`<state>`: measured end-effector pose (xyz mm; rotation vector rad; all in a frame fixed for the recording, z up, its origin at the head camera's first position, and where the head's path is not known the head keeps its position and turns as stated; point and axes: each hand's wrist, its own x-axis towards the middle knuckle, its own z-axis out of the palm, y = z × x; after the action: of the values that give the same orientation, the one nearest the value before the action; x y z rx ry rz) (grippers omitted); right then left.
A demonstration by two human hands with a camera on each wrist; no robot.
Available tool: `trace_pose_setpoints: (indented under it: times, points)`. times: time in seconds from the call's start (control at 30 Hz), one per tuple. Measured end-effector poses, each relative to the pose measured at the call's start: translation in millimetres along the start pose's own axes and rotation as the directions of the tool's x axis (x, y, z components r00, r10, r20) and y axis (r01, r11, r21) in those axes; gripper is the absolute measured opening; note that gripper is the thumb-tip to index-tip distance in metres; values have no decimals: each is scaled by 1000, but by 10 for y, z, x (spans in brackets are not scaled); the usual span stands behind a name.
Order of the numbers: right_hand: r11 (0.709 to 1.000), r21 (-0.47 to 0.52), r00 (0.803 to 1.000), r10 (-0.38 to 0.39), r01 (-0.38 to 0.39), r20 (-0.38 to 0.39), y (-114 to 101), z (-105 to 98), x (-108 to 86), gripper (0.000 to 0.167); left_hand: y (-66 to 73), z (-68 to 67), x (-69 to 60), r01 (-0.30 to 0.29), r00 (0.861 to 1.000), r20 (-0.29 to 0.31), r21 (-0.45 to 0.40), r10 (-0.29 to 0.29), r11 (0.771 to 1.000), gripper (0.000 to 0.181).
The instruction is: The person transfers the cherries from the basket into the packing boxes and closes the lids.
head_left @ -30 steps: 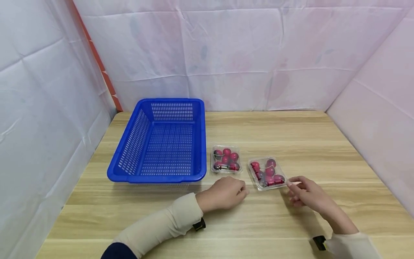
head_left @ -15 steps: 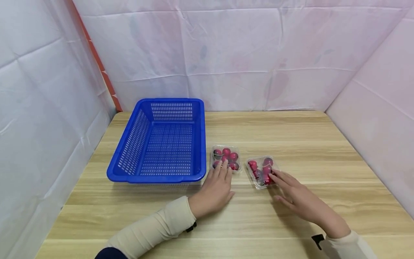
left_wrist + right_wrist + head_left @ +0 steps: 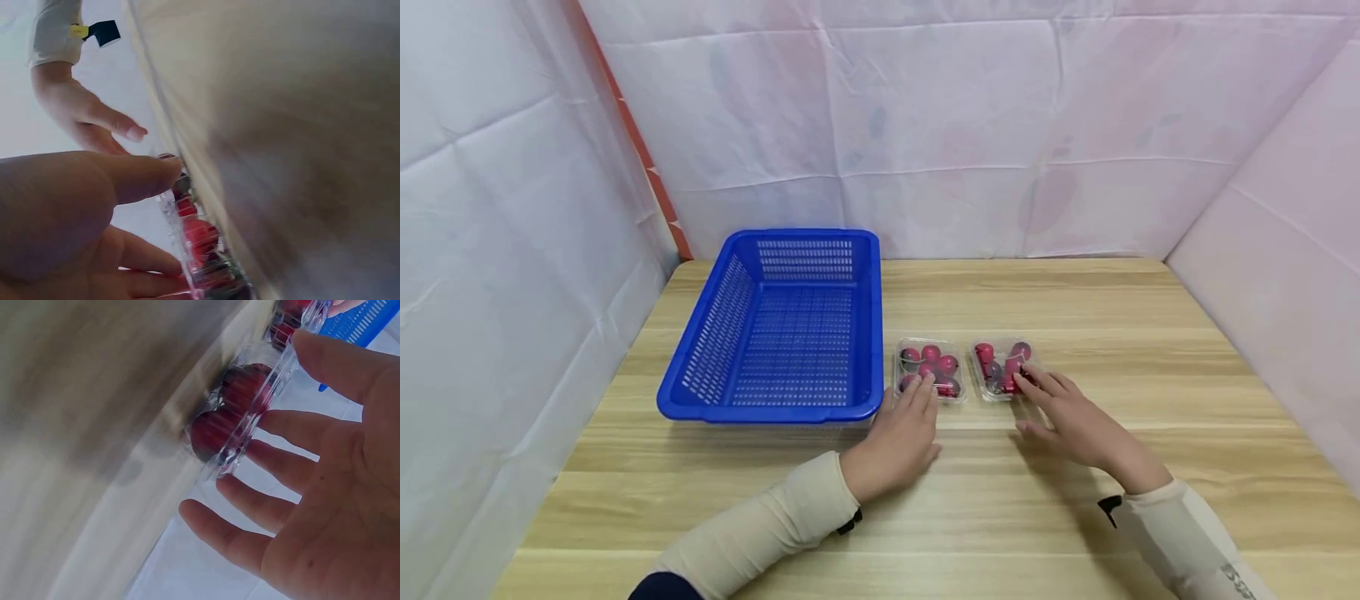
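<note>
Two clear plastic boxes of cherries lie side by side on the wooden table, a narrow gap between them. On the near part of the left box of cherries rest the extended fingers of my left hand. My right hand touches the near right part of the right box of cherries with outstretched fingers. In the right wrist view, the fingertips meet the lid of the box and the fingers are spread. The left wrist view shows my left thumb beside the box edge.
A blue plastic basket with slotted walls stands just left of the boxes. Nothing lies inside it. White patterned cloth hangs behind the table and along both sides.
My left hand has uncurled and come onto the left box. The right box has slid away from me and turned straighter, level with the left one. My right hand has moved from its corner onto its top.
</note>
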<state>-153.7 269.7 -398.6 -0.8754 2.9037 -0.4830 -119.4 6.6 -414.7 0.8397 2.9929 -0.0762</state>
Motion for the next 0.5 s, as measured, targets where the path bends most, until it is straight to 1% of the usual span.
trace_pose_setpoints:
  times: [0.07,0.2,0.37,0.5]
  points:
    - [1000,-8,1000,5,-5,11,-1,-12,19,68,2,-21,14,0,1000,10,21,0,1000,73]
    - [1000,-16,1000,-9,10,3,-2,-25,32,68,7,-59,34,4,1000,23,47,-5,999,73]
    - [1000,-13,1000,2,-2,1,0,-33,32,68,17,-74,54,15,999,36,29,-16,999,70]
    - [999,-26,999,18,-19,-28,-28,-10,28,64,35,-56,57,31,998,51,-35,-29,999,72]
